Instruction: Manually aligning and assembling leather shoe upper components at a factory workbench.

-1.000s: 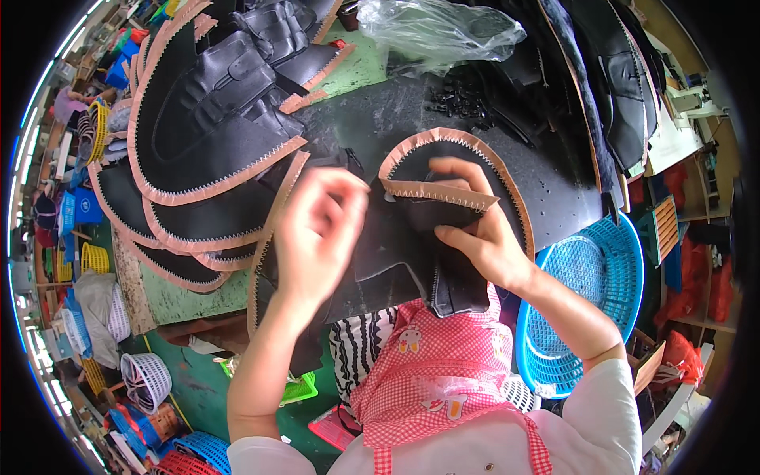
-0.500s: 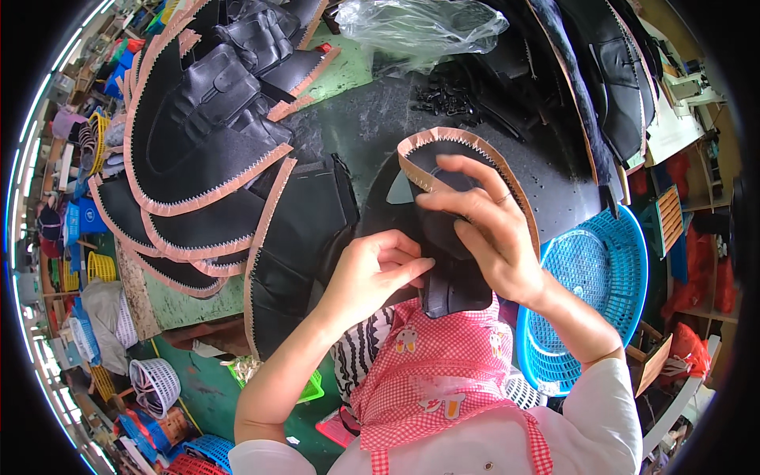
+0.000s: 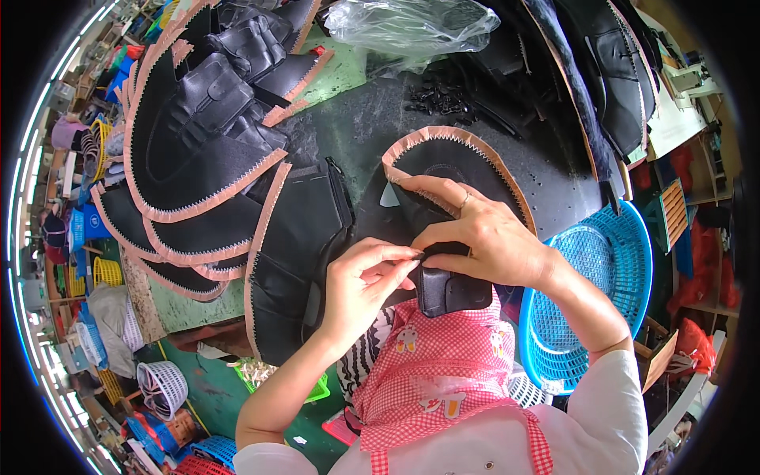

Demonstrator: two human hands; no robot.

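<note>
Black panel with tan, zigzag-stitched edging found at the near side of the dark work surface, its curved end toward the middle; a black flapped pouch is seen at its near end, overlapping the pink checked apron. Panel is gripped from above by the right hand: thumb and forefinger are brought together just above the pouch, another finger is laid out toward the curled edging. Thumb and forefinger of the left hand are pinched on a small dark part at the pouch's upper left corner; whether it is a tab, a strap end or a pull cannot be told. Fingertips of both hands are nearly met there. Panel judged light and supple, leather-like, easily curled; edging likely somewhat firmer, the pouch bulkier and better at keeping its shape. Smooth face may be a little slippery; not thought fragile, though creasing is possible. Best hold judged to be had flat across the panel above the pouch, with the small part taken between fingertips only. Similar edged pieces are piled to the left; a blue basket is noted beside the right forearm.
</note>
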